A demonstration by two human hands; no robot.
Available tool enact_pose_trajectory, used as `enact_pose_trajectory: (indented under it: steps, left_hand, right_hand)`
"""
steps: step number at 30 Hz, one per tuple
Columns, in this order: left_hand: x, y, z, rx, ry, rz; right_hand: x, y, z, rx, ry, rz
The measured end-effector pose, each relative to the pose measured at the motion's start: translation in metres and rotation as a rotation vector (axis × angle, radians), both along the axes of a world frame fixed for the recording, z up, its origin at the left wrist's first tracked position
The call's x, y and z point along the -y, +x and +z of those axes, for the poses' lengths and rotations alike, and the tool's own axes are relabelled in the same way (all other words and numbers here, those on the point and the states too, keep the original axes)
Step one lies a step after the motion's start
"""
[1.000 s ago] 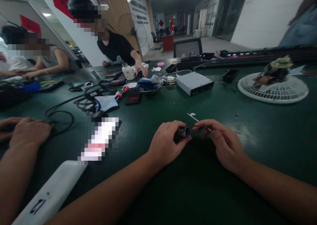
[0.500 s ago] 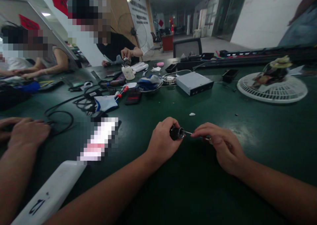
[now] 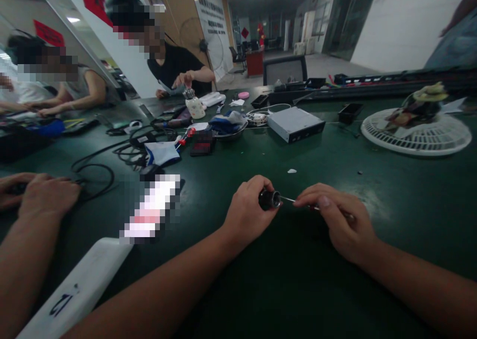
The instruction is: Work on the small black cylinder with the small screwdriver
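Observation:
My left hand (image 3: 248, 206) is closed around a short black cylindrical part (image 3: 269, 200), its open, metal-rimmed end facing right. In my right hand (image 3: 341, 214) is a thin screwdriver (image 3: 315, 208), gripped between thumb and fingers, with part of its handle showing reddish. The metal shaft points left, its tip at or close to the rim of the cylinder; whether it reaches inside I cannot tell. Both hands are just above the dark green table (image 3: 283, 289). A small white scrap (image 3: 291, 171) lies beyond them.
A lit phone (image 3: 152, 207) and a long white object (image 3: 80, 284) lie left, beside another person's hands (image 3: 48, 195). Farther back are black cables (image 3: 108, 167), a grey drive box (image 3: 296, 123) and a white fan grille (image 3: 413, 132). A co-worker opposite touches a pale jar (image 3: 194, 105).
The view has shifted slightly, moving everything a little to the right. The screwdriver has turned a little in my right fingers, while my left hand keeps its hold on the black cylinder.

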State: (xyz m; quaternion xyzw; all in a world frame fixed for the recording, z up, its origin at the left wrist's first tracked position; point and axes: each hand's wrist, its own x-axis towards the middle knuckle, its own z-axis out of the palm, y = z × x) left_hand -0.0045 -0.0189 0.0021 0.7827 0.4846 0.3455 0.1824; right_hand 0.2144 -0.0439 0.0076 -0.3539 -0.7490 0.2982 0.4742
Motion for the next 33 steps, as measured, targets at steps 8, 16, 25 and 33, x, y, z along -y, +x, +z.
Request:
enact_pose_trajectory:
  steps: [8, 16, 25, 33]
  left_hand:
    - [-0.0009, 0.0009, -0.0008, 0.003, 0.013, -0.01]
    - [-0.0006, 0.001, -0.0022, -0.014, 0.018, -0.004]
    - [0.0004, 0.0017, -0.0003, -0.041, 0.047, -0.009]
    - [0.0002, 0.0011, -0.0008, -0.025, 0.036, -0.001]
  right_hand:
    - [0.0002, -0.0002, 0.0019, -0.014, -0.007, 0.07]
    - [-0.0016, -0.0005, 0.0001, -0.009, -0.042, 0.107]
    - [-0.0012, -0.0001, -0.0027, 0.018, -0.12, 0.026]
    - [-0.0019, 0.0012, -0.0011, 0.03, -0.173, 0.033]
